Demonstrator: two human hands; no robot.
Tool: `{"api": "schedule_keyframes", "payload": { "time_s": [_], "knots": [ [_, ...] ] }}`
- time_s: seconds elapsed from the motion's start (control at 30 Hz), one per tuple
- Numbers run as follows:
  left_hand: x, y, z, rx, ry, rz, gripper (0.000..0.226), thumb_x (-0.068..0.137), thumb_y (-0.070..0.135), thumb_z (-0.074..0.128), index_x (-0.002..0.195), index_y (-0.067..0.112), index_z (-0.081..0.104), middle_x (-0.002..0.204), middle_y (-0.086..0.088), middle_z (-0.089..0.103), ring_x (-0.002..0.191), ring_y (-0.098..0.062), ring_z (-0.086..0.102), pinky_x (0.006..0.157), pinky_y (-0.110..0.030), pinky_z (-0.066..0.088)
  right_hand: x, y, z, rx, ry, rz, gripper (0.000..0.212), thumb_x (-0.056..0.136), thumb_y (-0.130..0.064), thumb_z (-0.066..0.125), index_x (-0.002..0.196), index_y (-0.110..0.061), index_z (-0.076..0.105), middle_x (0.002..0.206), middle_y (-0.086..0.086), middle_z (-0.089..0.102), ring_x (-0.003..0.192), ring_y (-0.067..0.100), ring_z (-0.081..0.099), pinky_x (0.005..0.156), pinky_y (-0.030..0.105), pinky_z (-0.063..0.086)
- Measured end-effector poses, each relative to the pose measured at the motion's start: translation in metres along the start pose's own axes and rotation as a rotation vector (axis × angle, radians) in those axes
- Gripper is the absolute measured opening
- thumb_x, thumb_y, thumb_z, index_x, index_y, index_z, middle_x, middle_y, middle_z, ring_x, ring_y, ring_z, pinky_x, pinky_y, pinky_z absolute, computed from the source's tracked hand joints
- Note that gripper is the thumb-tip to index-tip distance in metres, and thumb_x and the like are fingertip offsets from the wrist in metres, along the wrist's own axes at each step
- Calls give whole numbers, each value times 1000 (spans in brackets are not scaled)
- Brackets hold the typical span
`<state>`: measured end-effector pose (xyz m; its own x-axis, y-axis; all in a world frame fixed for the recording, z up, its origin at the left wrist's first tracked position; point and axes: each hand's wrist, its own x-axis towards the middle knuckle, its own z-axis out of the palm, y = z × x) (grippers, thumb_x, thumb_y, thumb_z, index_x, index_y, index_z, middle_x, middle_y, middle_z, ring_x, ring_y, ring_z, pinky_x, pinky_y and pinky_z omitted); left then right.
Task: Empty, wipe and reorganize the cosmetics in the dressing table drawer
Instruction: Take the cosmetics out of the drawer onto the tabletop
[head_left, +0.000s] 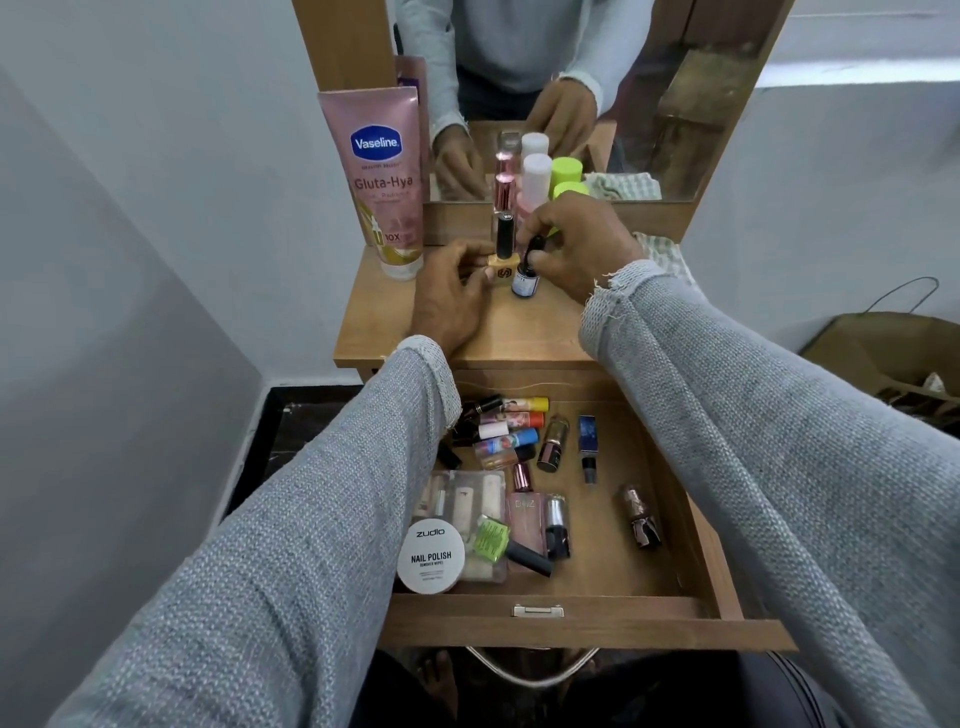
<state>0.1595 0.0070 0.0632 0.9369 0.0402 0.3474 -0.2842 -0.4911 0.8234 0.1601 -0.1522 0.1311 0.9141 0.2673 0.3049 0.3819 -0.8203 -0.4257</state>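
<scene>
The wooden drawer (613, 610) stands pulled open below the dressing table top (524, 332). Inside lie several cosmetics: a white Zudio nail polish remover tub (431, 556), a clear plastic box (467, 504), a green bottle (491, 538), small tubes with coloured caps (511, 421) and a copper lipstick (640, 517). On the table top my left hand (452, 296) pinches a beige nail polish bottle with a tall black cap (504, 260). Beside it my right hand (576, 249) pinches the black cap of a small dark blue bottle (524, 283).
A pink Vaseline tube (382, 182) stands upside down at the table's back left. A pink bottle (504, 189), a white-capped bottle (536, 176) and a green-capped one (567, 189) stand by the mirror (675, 93). A checked cloth (662, 254) lies right. A brown paper bag (883, 353) sits on the floor.
</scene>
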Motion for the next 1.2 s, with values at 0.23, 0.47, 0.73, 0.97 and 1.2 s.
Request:
{"api": "schedule_keyframes", "payload": {
  "time_s": [0.23, 0.47, 0.73, 0.97, 1.2],
  "knots": [
    [-2, 1, 1, 8, 61, -48, 26, 90, 3, 62, 115, 8, 65, 104, 3, 67, 94, -5, 60, 78, 0, 43, -15, -1, 17, 176, 42, 91, 39, 78, -5, 72, 112, -17, 56, 95, 0, 62, 84, 18, 60, 80, 34, 53],
    [0, -1, 0, -14, 59, -70, 25, 87, 3, 65, 111, 9, 67, 101, 4, 68, 92, -5, 63, 79, -4, 46, -20, 0, 35, 361, 97, 163, 46, 70, -2, 81, 109, -12, 58, 81, -10, 58, 79, 13, 60, 79, 30, 55],
    [2, -3, 1, -63, 79, -100, 24, 86, -1, 65, 108, 8, 68, 96, 4, 69, 87, -2, 63, 80, -8, 49, -22, -2, 54, 410, 155, 196, 54, 72, -6, 81, 119, -12, 53, 79, -17, 53, 79, 9, 59, 84, 32, 54],
    [0, 2, -1, -36, 89, -142, 24, 88, 1, 64, 110, 9, 65, 99, 5, 67, 86, 1, 60, 78, -4, 46, -40, 3, 46, 425, 170, 306, 56, 76, -1, 73, 126, -14, 49, 98, 7, 59, 90, 21, 63, 83, 30, 54],
    [-23, 7, -9, 4, 102, -189, 28, 93, -2, 53, 116, 11, 63, 107, 4, 65, 99, -5, 60, 89, -11, 46, -135, -11, 45, 220, 100, 16, 15, 86, -31, 63, 85, -16, 60, 77, -5, 57, 65, 9, 52, 61, 26, 50]
  ]
}}
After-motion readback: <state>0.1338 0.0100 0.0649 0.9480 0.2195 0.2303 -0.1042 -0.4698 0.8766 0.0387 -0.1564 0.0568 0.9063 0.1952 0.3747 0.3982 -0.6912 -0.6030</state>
